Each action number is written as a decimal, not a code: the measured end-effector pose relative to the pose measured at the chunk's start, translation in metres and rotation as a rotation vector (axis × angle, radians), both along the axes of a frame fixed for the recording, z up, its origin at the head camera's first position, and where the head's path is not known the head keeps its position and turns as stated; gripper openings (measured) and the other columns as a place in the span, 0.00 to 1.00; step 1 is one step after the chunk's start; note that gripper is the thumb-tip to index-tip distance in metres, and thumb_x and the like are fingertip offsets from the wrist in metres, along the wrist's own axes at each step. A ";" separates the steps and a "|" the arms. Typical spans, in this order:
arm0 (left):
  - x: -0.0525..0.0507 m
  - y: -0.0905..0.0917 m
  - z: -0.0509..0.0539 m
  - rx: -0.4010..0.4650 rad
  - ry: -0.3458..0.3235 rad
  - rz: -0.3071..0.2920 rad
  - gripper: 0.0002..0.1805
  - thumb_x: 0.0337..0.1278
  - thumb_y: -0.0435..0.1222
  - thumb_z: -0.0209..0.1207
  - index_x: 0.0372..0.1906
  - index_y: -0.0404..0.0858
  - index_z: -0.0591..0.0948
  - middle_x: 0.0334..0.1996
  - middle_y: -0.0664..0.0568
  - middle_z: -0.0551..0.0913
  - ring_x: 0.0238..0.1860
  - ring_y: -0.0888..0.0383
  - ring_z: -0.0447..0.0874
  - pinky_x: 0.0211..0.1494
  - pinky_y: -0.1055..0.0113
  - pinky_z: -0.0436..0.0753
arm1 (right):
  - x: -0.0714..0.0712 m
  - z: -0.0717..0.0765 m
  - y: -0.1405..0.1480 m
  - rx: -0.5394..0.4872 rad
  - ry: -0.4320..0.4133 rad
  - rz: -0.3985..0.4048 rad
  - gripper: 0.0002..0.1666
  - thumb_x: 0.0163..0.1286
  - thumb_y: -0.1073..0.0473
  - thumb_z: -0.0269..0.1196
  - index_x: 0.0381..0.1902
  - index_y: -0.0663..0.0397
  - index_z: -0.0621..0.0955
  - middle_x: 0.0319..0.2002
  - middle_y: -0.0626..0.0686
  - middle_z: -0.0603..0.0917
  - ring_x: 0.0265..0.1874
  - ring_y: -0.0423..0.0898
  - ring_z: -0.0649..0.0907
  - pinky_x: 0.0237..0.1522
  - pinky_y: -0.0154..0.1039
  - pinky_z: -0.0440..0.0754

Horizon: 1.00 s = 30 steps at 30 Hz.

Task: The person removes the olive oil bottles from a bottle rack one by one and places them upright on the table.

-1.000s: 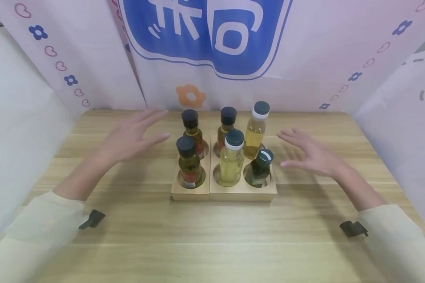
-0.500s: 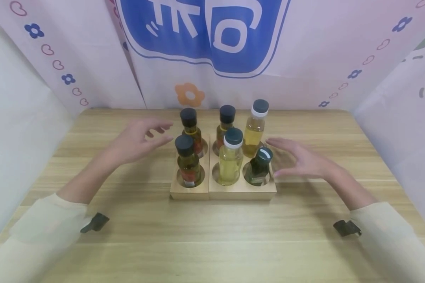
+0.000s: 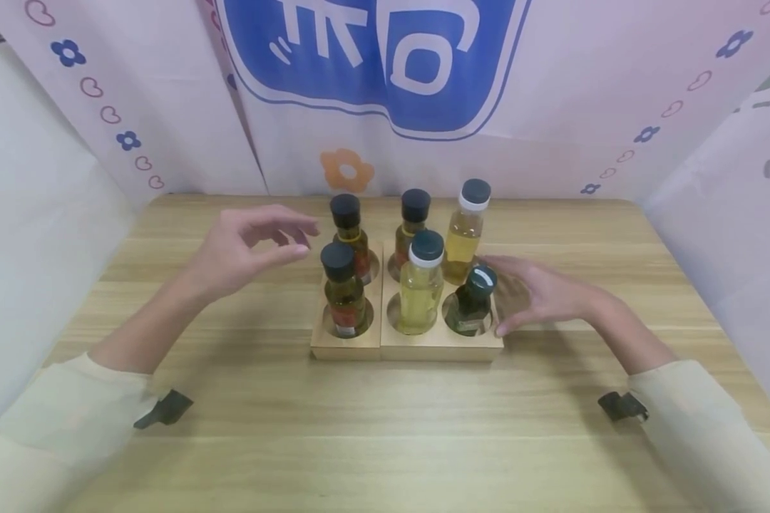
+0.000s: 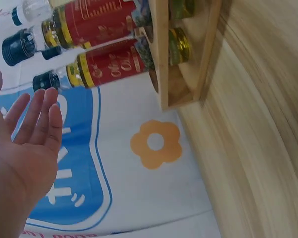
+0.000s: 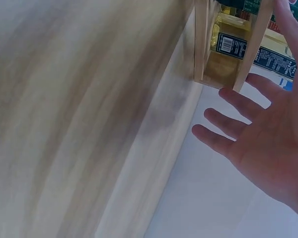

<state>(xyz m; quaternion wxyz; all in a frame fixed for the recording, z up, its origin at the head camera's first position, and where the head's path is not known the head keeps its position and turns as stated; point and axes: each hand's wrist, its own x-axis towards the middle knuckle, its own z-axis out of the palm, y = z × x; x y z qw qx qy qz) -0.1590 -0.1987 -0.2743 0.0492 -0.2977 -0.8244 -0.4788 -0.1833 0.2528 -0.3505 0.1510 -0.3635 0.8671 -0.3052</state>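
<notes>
In the head view a wooden bottle rack [image 3: 441,352], with a seam left of its middle, holds several bottles upright in round holes. A red-labelled olive oil bottle [image 3: 344,299] and a second olive oil bottle [image 3: 353,239] stand at its left. My left hand [image 3: 240,246] hovers beside them with relaxed, slightly bent fingers, holding nothing. At the right end stand a short dark green bottle [image 3: 470,310] and a tall yellow oil bottle [image 3: 462,246]. My right hand [image 3: 545,292], fingers spread, is at the rack's right side; whether its thumb and fingertips touch it, I cannot tell.
A pale oil bottle [image 3: 420,296] and another dark-capped bottle [image 3: 413,214] fill the rack's middle. Beneath is a wood-grain table [image 3: 385,434]. Behind the table hangs a printed cloth [image 3: 539,142] with a blue sign and an orange flower.
My right hand has moved left, up to the rack's right end. The left hand has come slightly nearer the left bottles and its fingers have bent a little. The rack and bottles stay put.
</notes>
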 end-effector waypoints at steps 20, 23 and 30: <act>0.003 0.025 -0.003 -0.016 -0.039 -0.135 0.25 0.44 0.25 0.77 0.54 0.33 0.87 0.34 0.52 0.89 0.28 0.55 0.78 0.28 0.71 0.79 | -0.001 0.007 -0.007 0.071 -0.041 -0.017 0.75 0.49 0.41 0.83 0.78 0.75 0.54 0.78 0.72 0.57 0.78 0.69 0.58 0.78 0.67 0.54; 0.002 0.026 -0.005 -0.006 -0.057 -0.140 0.23 0.45 0.26 0.77 0.52 0.33 0.88 0.37 0.56 0.90 0.27 0.55 0.79 0.28 0.71 0.78 | -0.001 0.006 -0.007 0.074 -0.049 -0.026 0.75 0.50 0.41 0.83 0.79 0.74 0.54 0.79 0.71 0.56 0.78 0.69 0.58 0.77 0.68 0.54; 0.000 0.026 -0.003 0.034 -0.048 -0.160 0.25 0.43 0.22 0.76 0.52 0.29 0.87 0.36 0.55 0.90 0.27 0.56 0.79 0.28 0.72 0.78 | -0.002 0.003 -0.004 0.056 -0.062 -0.026 0.72 0.51 0.44 0.83 0.79 0.72 0.54 0.79 0.71 0.57 0.76 0.72 0.61 0.72 0.73 0.62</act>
